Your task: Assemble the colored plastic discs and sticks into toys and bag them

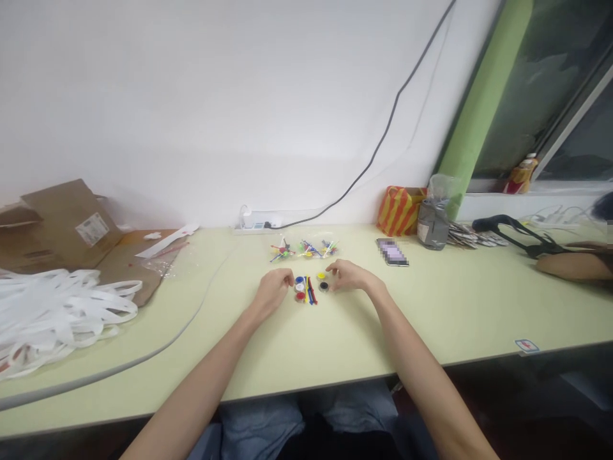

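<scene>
My left hand [274, 287] rests on the table with its fingers curled in, right beside a blue round pot [299, 280], a white one [300, 287] and a red one [300, 296]. Whatever its fingertips may pinch is hidden. Thin coloured sticks [311, 291] in yellow, blue and red lie side by side, right of these pots. On their other side are a yellow pot [321, 276] and a black pot [324, 287]. My right hand [348, 275] is close to this pair, fingers bent and apart, nothing visible between them.
Behind the pots lie bundles of coloured sticks [309, 248]. A phone [393, 252], a striped bag [400, 211] and a grey package [432, 223] stand or lie right. White straps [62, 313], cardboard [71, 223] and a grey cable [158, 350] occupy the left. Another person's arm [575, 263] shows far right.
</scene>
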{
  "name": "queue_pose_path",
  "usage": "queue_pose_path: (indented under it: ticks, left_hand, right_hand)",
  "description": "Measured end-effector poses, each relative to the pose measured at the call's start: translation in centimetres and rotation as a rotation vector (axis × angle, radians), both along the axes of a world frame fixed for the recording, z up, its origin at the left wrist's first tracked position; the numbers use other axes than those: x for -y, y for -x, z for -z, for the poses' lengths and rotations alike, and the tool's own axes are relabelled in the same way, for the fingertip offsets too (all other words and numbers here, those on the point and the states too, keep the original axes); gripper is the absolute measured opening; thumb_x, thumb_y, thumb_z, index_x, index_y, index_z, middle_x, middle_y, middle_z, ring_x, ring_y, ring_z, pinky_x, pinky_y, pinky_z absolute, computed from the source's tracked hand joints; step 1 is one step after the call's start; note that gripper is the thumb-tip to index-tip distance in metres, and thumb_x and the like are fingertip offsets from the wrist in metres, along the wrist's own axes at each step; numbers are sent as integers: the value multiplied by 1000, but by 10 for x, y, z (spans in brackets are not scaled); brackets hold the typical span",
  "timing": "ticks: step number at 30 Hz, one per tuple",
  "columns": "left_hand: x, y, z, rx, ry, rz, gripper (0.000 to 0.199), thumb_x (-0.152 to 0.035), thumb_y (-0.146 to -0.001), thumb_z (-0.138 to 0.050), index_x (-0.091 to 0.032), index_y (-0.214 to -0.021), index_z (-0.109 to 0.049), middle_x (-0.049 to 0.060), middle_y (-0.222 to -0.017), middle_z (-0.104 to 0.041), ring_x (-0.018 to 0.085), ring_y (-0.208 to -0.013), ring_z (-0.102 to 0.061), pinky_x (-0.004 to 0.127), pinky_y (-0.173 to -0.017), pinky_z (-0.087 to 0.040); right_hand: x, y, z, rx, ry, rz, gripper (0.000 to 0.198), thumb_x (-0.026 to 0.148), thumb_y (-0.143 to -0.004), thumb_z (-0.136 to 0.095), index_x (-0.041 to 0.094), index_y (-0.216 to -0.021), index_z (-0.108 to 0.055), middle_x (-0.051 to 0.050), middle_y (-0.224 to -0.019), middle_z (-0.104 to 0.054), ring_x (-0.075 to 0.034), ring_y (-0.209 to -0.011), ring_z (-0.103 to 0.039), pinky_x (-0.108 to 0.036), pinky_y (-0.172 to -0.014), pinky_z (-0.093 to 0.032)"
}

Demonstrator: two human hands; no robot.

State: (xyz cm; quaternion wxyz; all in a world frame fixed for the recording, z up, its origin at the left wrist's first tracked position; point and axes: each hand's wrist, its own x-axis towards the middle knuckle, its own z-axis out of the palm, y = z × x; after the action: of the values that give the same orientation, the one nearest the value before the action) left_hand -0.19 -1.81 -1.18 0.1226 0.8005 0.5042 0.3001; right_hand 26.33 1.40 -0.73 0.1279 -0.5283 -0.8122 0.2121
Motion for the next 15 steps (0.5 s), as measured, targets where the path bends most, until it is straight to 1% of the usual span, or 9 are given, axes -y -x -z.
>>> queue_pose_path:
  ticks: [2, 5, 9, 15]
  left_hand:
    - [1, 0, 0, -21, 28, -16, 24, -6, -64, -39, -19, -64, -59, 2, -65, -61, 17, -64, -55, 27, -62, -36]
    - [1, -1, -2, -19, 17, -22, 26, -7, -64, -38, -20, -66, -61, 2, -65, -63, 17, -65, -56, 27, -62, -37]
    - [2, -1, -4, -25, 16, -28, 27, -7, -65, -38, -20, -66, -61, 2, -66, -64, 17, -65, -57, 27, -62, -37]
    - [1, -1, -5, -18, 11, -18, 27, -7, -65, -38, -20, -66, -62, 1, -64, -64, 18, -64, -58, 27, -62, -38]
  right_hand:
    - [-2, 4, 3, 52, -37, -22, 57, 32, -65, -85, 18, -118, -70, -10, -108, -69, -22, -91, -64, -27, -76, -46]
    - [-5, 11, 6, 101, -101, -29, 47, 33, -67, -82, 19, -111, -73, -8, -105, -70, -22, -89, -63, -26, -71, -43]
    - [-7, 18, 10, 118, -140, -26, 42, 34, -69, -81, 21, -108, -73, -7, -102, -69, -20, -87, -61, -24, -68, -40]
    - [-7, 21, 10, 116, -145, -39, 38, 35, -71, -80, 21, -106, -73, -5, -99, -68, -19, -86, -60, -23, -64, -36]
